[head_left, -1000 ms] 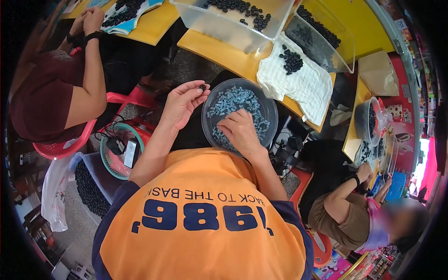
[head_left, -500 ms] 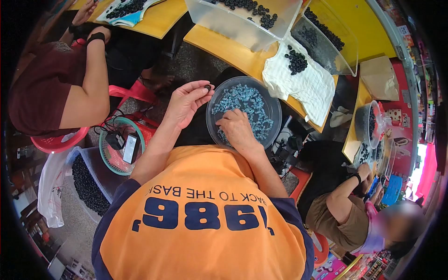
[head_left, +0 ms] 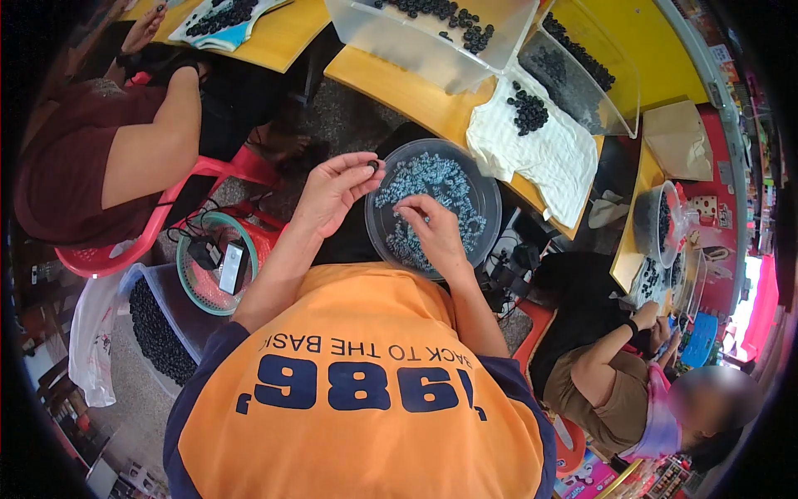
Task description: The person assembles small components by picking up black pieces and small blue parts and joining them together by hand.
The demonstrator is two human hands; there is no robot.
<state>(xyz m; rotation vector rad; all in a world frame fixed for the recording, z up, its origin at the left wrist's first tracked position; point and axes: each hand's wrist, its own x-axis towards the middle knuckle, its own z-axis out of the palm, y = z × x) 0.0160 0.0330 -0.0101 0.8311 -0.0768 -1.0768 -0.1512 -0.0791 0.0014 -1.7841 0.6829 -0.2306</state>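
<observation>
Fingers of the left hand, as seen in the head view, are closed in a pinch on a small black piece. It is held at the very tips, between the thumb and the forefinger, with part of its rounded outline left exposed on the side toward the bowl. A roundish, ring-like shape is shown; its long axis, if any, and the way it points cannot be made out at this size. It is held above the bowl's left rim, well apart from the right hand.

The right hand is held over the bowl, its thumb and forefinger drawn close together and directed to the left; whether anything is grasped between them cannot be told. Below it, pale blue pieces are spread loosely across the bowl, turned in many directions.

Beyond the bowl, a white cloth is laid on the yellow table, and a cluster of black pieces is gathered on it, near a clear bin.
</observation>
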